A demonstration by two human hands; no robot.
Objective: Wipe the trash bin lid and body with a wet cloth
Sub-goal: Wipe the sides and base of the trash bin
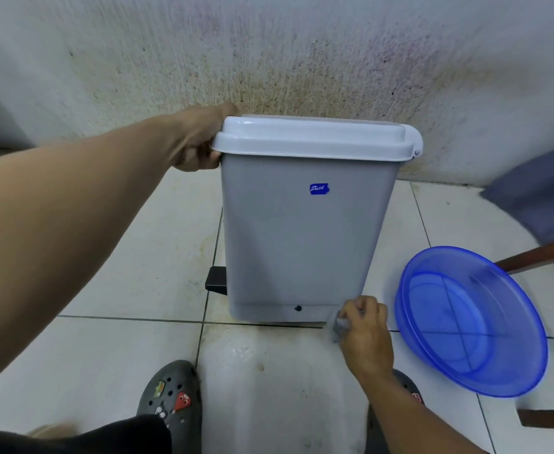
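Left hand [197, 149] curls around the left rim of the trash bin [302, 240]. Right hand [365, 335] grips a bunched cloth [339, 326] against the lower right corner of the body. The bin is grey with a pale, closed lid [315, 139] and stands at the floor's wall edge. It is probably light, stiff, slick plastic, so steady it at the rim.

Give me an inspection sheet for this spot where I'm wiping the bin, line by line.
Surface: white tiled floor, stained along the grout near the bin.
Job's things: grey trash bin upright, lid shut; grey cloth at its lower right corner.
Clutter: blue basin on the floor right of the bin.
Hands: left hand grips the lid's left edge; right hand holds the cloth against the bin's base.
Cables: nothing seen.
Surroundings: stained wall behind; wooden leg at right.
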